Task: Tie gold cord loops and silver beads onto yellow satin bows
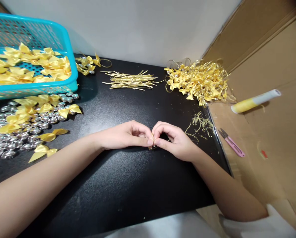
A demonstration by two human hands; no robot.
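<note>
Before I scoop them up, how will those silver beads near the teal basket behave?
The silver beads look smooth and shiny, so they may feel slippery. Their rounded sides suggest they could roll on the black tabletop. Loosely heaped, some might scatter.

- Moderate, even indoor light; the source is out of frame.
- A pale glare spreads over the glossy, speckled black desk (108,185), strongest left of centre; its lower middle falls into deep shadow.
- Small highlights glint on the shiny silver oval beads (43,125).
- The turquoise perforated plastic basket (72,66) throws a soft shadow to its right.
- A dark shadow lies under the yellow-and-white tube (255,100).
- Wide-angle distortion stretches the forearms (61,168) towards the edges; the upper right corner darkens.
- Fine detail is soft: the small piece (152,146) between the hands (120,135) is indistinct.
</note>
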